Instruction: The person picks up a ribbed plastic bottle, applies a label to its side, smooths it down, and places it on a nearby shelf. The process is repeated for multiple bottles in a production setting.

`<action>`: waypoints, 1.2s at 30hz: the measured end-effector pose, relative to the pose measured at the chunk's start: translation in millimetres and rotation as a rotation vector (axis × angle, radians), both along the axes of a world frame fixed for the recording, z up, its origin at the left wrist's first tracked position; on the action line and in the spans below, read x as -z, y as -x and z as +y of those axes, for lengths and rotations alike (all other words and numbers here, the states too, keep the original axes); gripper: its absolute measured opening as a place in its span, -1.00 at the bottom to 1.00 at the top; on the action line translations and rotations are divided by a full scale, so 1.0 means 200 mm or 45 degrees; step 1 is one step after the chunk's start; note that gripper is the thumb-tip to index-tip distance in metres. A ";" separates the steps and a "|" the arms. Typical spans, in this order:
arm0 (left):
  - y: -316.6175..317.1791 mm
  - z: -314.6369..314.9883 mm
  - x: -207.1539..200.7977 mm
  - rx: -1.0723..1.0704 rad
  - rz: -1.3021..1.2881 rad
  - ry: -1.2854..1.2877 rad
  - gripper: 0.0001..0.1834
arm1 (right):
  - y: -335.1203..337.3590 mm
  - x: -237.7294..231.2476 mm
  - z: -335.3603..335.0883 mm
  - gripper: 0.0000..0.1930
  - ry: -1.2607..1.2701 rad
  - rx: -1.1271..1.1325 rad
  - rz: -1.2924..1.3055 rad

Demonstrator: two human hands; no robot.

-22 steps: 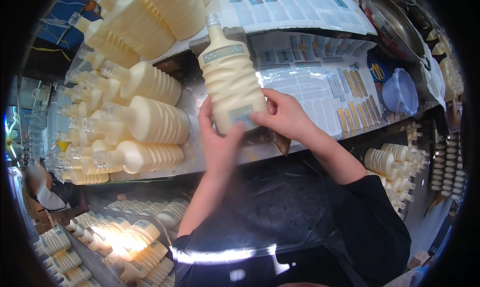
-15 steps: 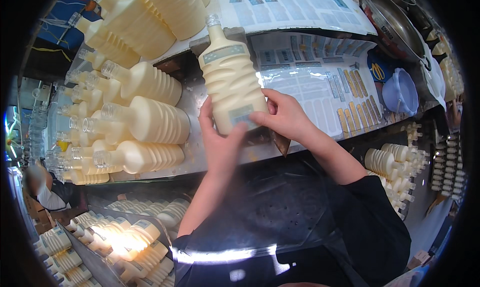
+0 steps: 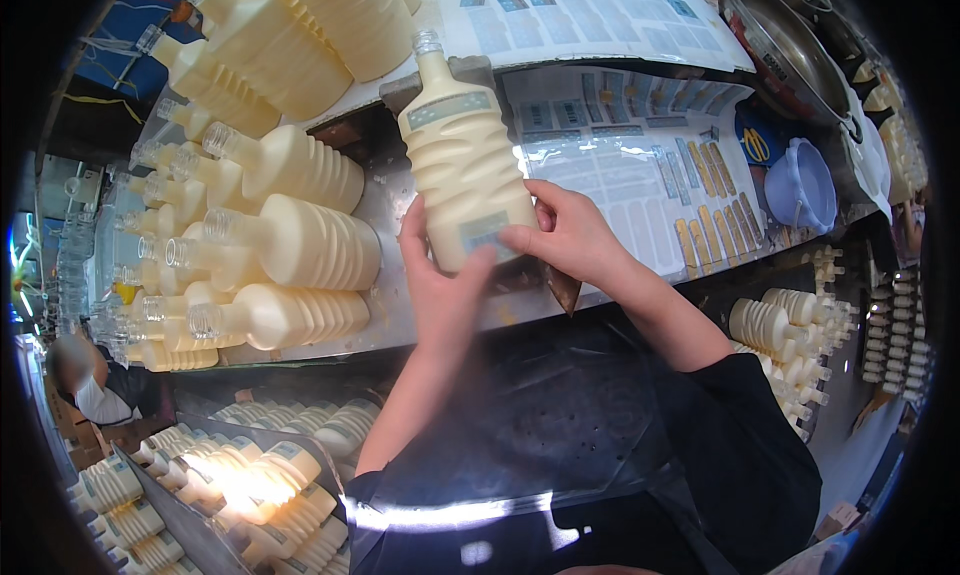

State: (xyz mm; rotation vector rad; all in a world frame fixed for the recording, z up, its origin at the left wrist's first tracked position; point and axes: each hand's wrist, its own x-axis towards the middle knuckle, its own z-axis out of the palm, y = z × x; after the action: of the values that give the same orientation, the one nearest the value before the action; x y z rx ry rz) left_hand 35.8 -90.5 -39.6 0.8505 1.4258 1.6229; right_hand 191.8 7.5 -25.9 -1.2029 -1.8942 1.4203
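A cream-coloured bottle (image 3: 462,165) with a ribbed body and clear threaded neck lies in front of me, its neck pointing away. Its shoulder bears a blue-grey label strip, and a small label (image 3: 487,231) sits near its base. My left hand (image 3: 440,260) grips the lower left side, thumb against the base label. From the right, my right hand (image 3: 570,230) holds the lower right side, its thumb also on that label. Beneath the bottle's neck end is a grey block (image 3: 472,72). Label sheets (image 3: 630,165) lie just right of the bottle.
Several similar bottles (image 3: 300,240) lie stacked on the left of the table, with larger ones (image 3: 270,50) behind. At the right stand a blue-purple bucket (image 3: 800,185) and a large metal pan (image 3: 785,45). Crates of bottles (image 3: 260,475) are lower left. A person (image 3: 100,380) is at far left.
Almost nothing differs. Both hands keep their hold on the bottle, with thumbs at the base label; the bottle has shifted only very slightly.
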 end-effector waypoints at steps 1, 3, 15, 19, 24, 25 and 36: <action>0.00 0.00 0.01 -0.002 0.014 0.000 -0.07 | 0.00 0.00 0.00 -0.50 0.004 -0.002 -0.002; 0.00 0.00 0.02 -0.011 0.031 0.000 -0.06 | 0.00 -0.01 0.00 -0.50 0.012 -0.007 -0.007; 0.00 0.00 0.03 -0.026 0.019 -0.015 -0.05 | -0.02 -0.06 0.02 -0.42 0.198 -0.093 -0.212; 0.00 -0.01 0.01 0.005 0.023 0.010 0.00 | -0.14 0.00 0.15 -0.59 0.484 0.039 0.405; 0.01 0.00 0.04 -0.043 0.154 -0.013 -0.04 | -0.11 -0.10 0.12 -0.71 0.303 0.027 0.529; 0.02 0.00 0.05 -0.043 0.202 -0.019 -0.04 | -0.08 -0.13 0.08 -0.69 0.187 -0.007 0.506; 0.02 -0.03 0.12 -0.128 0.460 0.070 0.04 | 0.02 -0.20 -0.07 -0.66 -1.109 -0.165 0.151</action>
State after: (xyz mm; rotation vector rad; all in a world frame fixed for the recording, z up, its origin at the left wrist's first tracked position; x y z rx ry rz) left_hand 32.7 -96.3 -63.0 1.0956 1.7780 1.5490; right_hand 187.5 -6.4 14.4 -0.5598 -2.1601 0.5471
